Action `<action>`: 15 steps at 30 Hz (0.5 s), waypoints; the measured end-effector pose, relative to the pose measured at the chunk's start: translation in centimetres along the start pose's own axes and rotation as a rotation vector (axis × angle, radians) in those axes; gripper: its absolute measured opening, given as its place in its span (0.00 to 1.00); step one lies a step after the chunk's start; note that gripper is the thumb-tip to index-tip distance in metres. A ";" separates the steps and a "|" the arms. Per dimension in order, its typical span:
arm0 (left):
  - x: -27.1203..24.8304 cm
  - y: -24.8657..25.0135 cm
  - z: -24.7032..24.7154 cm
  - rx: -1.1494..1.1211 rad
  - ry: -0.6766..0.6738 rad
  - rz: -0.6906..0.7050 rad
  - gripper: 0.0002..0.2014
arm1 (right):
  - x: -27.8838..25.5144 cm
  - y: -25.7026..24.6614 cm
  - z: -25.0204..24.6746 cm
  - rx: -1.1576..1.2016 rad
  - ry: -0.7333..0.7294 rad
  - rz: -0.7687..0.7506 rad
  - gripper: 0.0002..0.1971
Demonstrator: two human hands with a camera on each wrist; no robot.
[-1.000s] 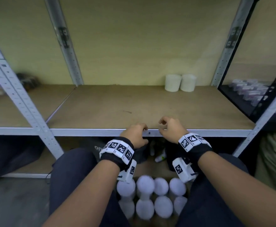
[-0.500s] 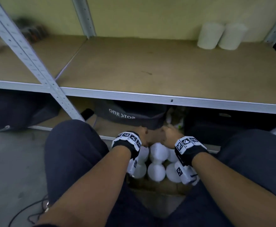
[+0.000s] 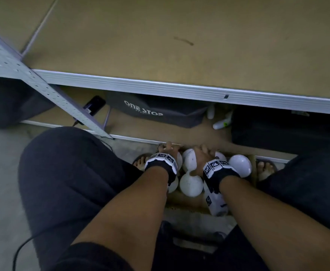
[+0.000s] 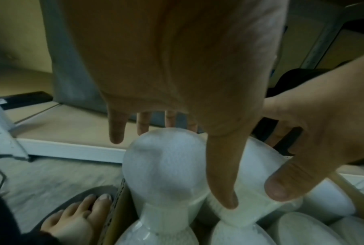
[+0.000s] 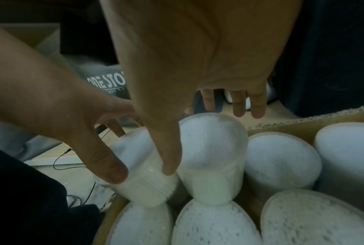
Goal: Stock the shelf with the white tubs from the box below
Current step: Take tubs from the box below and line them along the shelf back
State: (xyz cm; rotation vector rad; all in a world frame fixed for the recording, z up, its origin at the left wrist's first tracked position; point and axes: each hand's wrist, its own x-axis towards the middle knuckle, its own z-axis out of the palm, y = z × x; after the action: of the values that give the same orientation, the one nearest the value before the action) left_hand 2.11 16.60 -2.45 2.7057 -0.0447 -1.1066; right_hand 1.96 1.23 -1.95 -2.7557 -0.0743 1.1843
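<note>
Several white tubs stand stacked in an open cardboard box (image 3: 183, 200) on the floor between my feet. My left hand (image 3: 169, 151) (image 4: 176, 162) reaches down over the far-left top tub (image 4: 162, 179) (image 5: 139, 165); its thumb runs down the tub's right side, its fingers go behind the rim, and the tub leans. My right hand (image 3: 201, 159) (image 5: 206, 140) hangs spread over the neighbouring top tub (image 5: 214, 149) (image 3: 188, 159), thumb beside it and straight fingers past its far rim. Above the box lies the brown shelf board (image 3: 179, 45).
The shelf's metal front rail (image 3: 160, 87) and slanted upright post (image 3: 48, 90) stand over the box. Under the shelf lie a grey "ONE STOP" bag (image 3: 150, 112), a black phone (image 3: 94, 104), small white bottles (image 3: 221, 124) and a black bag (image 3: 277, 130). My sandalled feet (image 3: 140, 163) flank the box.
Both hands dropped from the shelf's front rail into the box and spread over two top tubs. My view tipped down, so the two tubs at the shelf's back left the frame.
</note>
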 end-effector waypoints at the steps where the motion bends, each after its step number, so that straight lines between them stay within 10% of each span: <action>1: 0.2 -0.2 0.3 -0.007 -0.002 -0.010 0.46 | 0.2 -0.2 0.3 0.002 -0.003 0.009 0.53; 15: -0.8 0.8 -0.7 0.026 -0.010 -0.035 0.46 | -1.0 -1.3 -1.0 0.104 0.079 0.042 0.43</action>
State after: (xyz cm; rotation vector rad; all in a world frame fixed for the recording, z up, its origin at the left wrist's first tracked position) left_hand 2.06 16.05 -1.19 2.7343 -0.0131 -1.1374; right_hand 1.95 2.32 -0.36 -2.7219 0.0519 1.0555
